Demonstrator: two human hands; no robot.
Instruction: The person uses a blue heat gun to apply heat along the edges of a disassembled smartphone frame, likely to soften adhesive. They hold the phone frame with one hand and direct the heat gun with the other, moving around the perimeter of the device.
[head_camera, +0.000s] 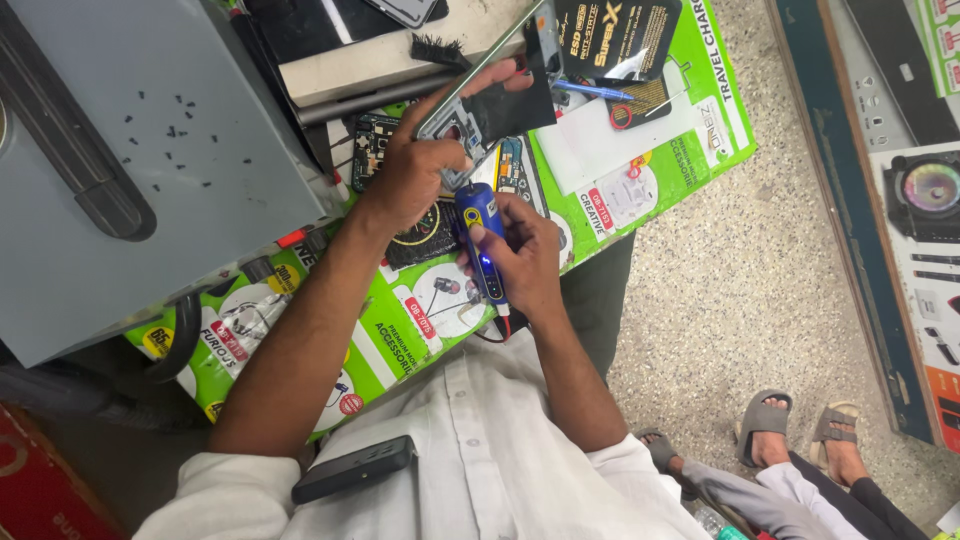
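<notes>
holding an opened phone (470, 115) tilted above the counter (660, 150), the left hand (415, 175) had its grip clamped on the phone's lower edge. just below that grip, the right hand (525, 262) was closed around a blue electric screwdriver (482, 240), its tip pointing up at the phone's underside. small black screws (170, 130) lay well off to the left on a grey case (150, 150). a black brush (440, 48) sat above the grip.

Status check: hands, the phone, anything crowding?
Left hand grips opened phone. Right hand holds blue powered tool, tip at phone. Circuit boards underneath; brush nearby.
</notes>
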